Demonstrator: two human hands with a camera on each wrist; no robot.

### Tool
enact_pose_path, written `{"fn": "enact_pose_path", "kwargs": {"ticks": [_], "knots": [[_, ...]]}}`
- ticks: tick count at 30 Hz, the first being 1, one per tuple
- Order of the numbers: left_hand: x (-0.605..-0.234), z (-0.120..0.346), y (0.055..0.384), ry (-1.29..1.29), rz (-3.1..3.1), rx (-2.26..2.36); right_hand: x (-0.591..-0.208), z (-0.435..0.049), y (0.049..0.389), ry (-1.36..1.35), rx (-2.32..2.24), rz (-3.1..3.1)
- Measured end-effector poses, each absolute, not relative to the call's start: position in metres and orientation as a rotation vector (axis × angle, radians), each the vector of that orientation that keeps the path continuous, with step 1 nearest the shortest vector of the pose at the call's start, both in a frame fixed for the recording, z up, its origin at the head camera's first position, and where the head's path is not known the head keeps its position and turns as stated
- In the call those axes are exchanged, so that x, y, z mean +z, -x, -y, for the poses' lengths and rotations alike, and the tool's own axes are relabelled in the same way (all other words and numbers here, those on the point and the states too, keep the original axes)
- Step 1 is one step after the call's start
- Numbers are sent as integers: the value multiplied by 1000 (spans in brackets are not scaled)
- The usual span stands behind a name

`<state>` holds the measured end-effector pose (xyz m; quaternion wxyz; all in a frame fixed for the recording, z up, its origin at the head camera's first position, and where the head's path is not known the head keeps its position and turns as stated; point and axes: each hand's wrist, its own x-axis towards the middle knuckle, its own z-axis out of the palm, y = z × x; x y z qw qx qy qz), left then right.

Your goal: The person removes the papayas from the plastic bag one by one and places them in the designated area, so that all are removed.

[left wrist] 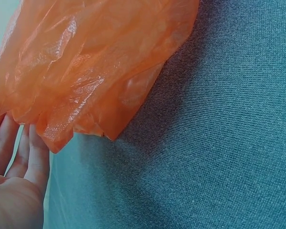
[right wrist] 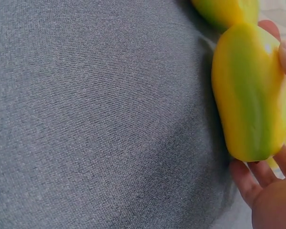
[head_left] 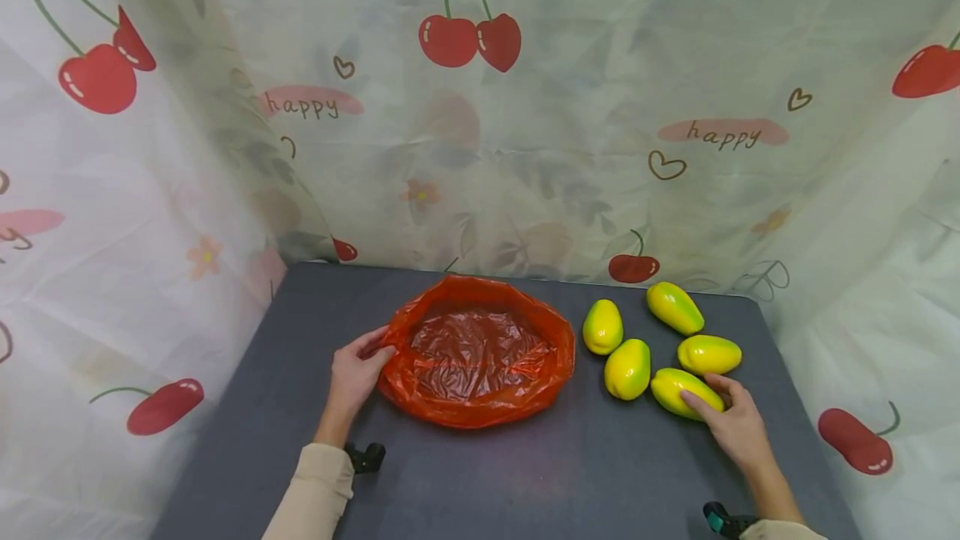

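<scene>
A red plastic bag (head_left: 480,415) lies on the table with its mouth spread wide. My left hand (head_left: 356,373) pinches its left rim between thumb and fingers. In the left wrist view the bag's orange-looking film (left wrist: 100,62) covers the fingertips of the left hand (left wrist: 19,176). My right hand (head_left: 735,423) grips the nearest yellow-green papaya (head_left: 678,392), thumb on the near side and fingers round the far end. The right wrist view shows this papaya (right wrist: 250,95) within the curled fingers of the right hand (right wrist: 276,200), at or just above the table.
Several other papayas lie close by: two beside the bag, one papaya (head_left: 602,327) behind another papaya (head_left: 627,369), with a papaya (head_left: 675,307) at the back and a papaya (head_left: 709,354) behind the right hand. A cherry-print curtain (head_left: 525,148) surrounds the dark grey table (head_left: 480,490).
</scene>
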<state>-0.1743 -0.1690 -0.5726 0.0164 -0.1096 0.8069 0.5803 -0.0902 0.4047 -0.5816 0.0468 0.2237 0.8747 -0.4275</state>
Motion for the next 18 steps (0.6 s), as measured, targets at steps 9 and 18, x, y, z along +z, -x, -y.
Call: {"fn": "enact_pose_path", "kwargs": {"ticks": [9, 18], "knots": [[-573, 170, 175, 346, -2502, 1809, -582, -403, 89, -681, -1255, -2694], [-559, 173, 174, 263, -2573, 1663, -569, -403, 91, -649, -1246, -2767]]}}
